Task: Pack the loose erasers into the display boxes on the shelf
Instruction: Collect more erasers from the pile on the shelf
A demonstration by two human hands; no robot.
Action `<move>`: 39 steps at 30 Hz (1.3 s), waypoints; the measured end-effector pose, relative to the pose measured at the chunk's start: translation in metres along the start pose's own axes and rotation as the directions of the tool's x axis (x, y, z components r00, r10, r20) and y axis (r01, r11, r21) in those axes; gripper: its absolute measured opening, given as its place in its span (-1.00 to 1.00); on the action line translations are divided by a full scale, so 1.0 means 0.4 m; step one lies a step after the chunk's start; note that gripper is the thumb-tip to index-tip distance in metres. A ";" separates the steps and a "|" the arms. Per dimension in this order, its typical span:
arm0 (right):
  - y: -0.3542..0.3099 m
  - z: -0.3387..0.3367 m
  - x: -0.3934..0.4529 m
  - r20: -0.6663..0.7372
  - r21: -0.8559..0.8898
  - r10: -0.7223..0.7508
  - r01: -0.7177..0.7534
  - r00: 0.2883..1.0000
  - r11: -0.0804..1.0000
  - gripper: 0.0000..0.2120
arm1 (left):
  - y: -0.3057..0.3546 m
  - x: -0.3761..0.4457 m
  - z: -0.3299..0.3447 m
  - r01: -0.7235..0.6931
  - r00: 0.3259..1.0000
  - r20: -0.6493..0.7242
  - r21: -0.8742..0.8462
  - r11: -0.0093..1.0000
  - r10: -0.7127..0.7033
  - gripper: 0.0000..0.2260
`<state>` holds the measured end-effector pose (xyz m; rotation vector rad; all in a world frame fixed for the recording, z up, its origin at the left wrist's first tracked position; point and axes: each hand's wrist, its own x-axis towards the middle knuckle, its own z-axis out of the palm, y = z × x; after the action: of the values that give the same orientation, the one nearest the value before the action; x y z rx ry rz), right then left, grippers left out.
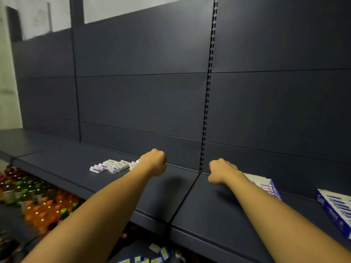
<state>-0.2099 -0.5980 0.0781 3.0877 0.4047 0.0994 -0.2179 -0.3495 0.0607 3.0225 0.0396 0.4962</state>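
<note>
A pile of loose white erasers (111,166) with blue and red sleeves lies on the dark shelf (76,168), left of centre. My left hand (154,162) hovers just right of the pile, its back to the camera and its fingers curled under, so anything inside it is hidden. My right hand (221,170) is over the adjoining shelf panel, fingers also curled away from view. Right behind my right forearm stands a white and blue display box (269,186). A second display box (336,209) sits at the far right edge.
The shelf's dark back panel (142,101) rises behind both hands, with a slotted upright (208,92). Below the shelf on the left stand several bottles with orange and green caps (38,202). More small boxes (152,258) lie on a lower level.
</note>
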 end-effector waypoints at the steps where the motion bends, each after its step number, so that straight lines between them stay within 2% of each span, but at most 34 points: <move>1: -0.027 -0.003 -0.003 0.007 -0.003 -0.004 0.004 1.000 1.000 -0.83 | -0.027 -0.007 -0.010 -0.003 1.000 -0.004 0.009 1.000 0.003 -0.74; 6: -0.171 -0.022 -0.002 0.028 0.006 0.012 -0.012 1.000 1.000 -0.97 | -0.180 -0.043 -0.047 -0.015 1.000 -0.014 0.038 0.999 0.015 -0.71; 9: -0.268 -0.032 -0.003 0.020 0.021 0.017 -0.018 1.000 1.000 -0.93 | -0.277 -0.068 -0.067 -0.011 0.999 -0.029 0.030 0.999 0.012 -0.70; 16: -0.476 -0.025 0.008 -0.021 0.052 0.022 -0.021 1.000 0.998 -0.99 | -0.500 -0.117 -0.094 0.003 1.000 0.014 -0.007 1.000 -0.003 -0.68; 18: -0.521 -0.023 0.008 -0.030 0.054 0.035 -0.033 0.999 0.998 -0.94 | -0.549 -0.122 -0.095 0.001 1.000 0.016 -0.010 1.000 -0.001 -0.67; 25: -0.609 -0.003 0.050 -0.030 0.042 0.070 -0.069 0.997 0.997 -0.80 | -0.658 -0.078 -0.060 0.001 0.999 0.044 -0.057 0.998 0.001 -0.66; 30: -0.671 0.019 0.154 -0.066 0.088 0.029 -0.024 0.997 0.996 -0.73 | -0.718 -0.018 -0.010 -0.004 0.998 0.066 -0.040 0.999 0.007 -0.65; 39: -0.741 0.031 0.355 -0.063 0.157 -0.021 0.031 0.998 0.987 -0.71 | -0.806 0.152 0.033 -0.007 0.994 0.108 0.020 1.000 0.005 -0.80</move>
<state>-0.1481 -0.2751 0.0644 3.2407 0.4777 0.1704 -0.1600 -0.0267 0.0413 3.0643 0.0289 0.3338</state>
